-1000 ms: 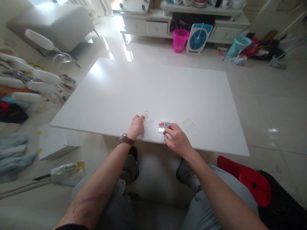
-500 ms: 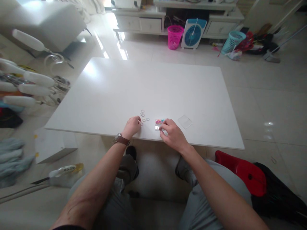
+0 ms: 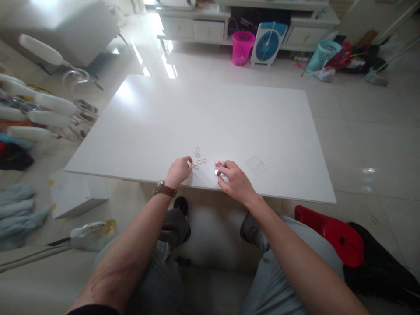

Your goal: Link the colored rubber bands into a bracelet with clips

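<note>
My left hand [image 3: 180, 170] rests low over the table's near side, its fingers bent together at a thin yellowish ring [image 3: 192, 165]. Beside its fingertips lies a reddish ring [image 3: 196, 167]. Several other thin rings, among them a pale one [image 3: 204, 160], are scattered just beyond. My right hand [image 3: 235, 180] reaches over a small clear box [image 3: 216, 173] with pink pieces [image 3: 218, 163] in one compartment. Its thumb and fingers are curled together at the box and cover its right part; what they grip is hidden. A clear flat lid [image 3: 256, 165] lies to the right.
The white table [image 3: 203, 113] ends just in front of my knees. A red stool [image 3: 341, 236] stands at the lower right. Across the floor are a pink basket [image 3: 242, 49], a blue fan [image 3: 267, 46] and a light-blue basket [image 3: 323, 56]. White-handled objects [image 3: 54, 105] stand at the left.
The dark ring seen at my right fingertips is out of sight, and my right fingers cover more of the box. My left hand stays by the rings. The whole view has shifted slightly.
</note>
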`<state>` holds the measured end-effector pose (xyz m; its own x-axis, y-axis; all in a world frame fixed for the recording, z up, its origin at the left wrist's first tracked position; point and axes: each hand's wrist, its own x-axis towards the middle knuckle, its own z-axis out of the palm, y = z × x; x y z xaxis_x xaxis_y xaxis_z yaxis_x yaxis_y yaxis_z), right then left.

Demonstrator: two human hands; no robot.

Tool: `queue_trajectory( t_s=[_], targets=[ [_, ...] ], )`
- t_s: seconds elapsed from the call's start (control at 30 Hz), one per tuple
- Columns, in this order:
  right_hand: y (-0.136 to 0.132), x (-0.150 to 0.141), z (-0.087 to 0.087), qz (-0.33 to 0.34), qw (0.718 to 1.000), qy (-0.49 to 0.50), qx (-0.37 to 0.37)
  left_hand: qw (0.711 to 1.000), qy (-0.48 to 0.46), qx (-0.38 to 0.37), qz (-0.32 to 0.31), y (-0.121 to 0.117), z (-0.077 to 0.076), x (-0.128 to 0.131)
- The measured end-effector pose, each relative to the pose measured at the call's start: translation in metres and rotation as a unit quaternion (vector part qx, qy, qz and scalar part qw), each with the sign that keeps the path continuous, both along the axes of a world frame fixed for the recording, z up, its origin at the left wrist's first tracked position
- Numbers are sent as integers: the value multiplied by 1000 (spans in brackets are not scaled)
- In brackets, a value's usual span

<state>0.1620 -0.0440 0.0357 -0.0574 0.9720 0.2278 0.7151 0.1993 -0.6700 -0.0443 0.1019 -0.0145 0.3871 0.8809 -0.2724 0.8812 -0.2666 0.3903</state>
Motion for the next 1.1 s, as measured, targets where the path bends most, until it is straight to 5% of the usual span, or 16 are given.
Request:
queue_trajectory(
  t_s=[0.47,1.1],
  targets=[
    [4,0,-4,7,1000,6,-12,995,99,22,-22,-3,-13,8],
    [4,-1,-3,10,1000,1,-14,994,74,43,-74,-17,-12,18]
  ],
)
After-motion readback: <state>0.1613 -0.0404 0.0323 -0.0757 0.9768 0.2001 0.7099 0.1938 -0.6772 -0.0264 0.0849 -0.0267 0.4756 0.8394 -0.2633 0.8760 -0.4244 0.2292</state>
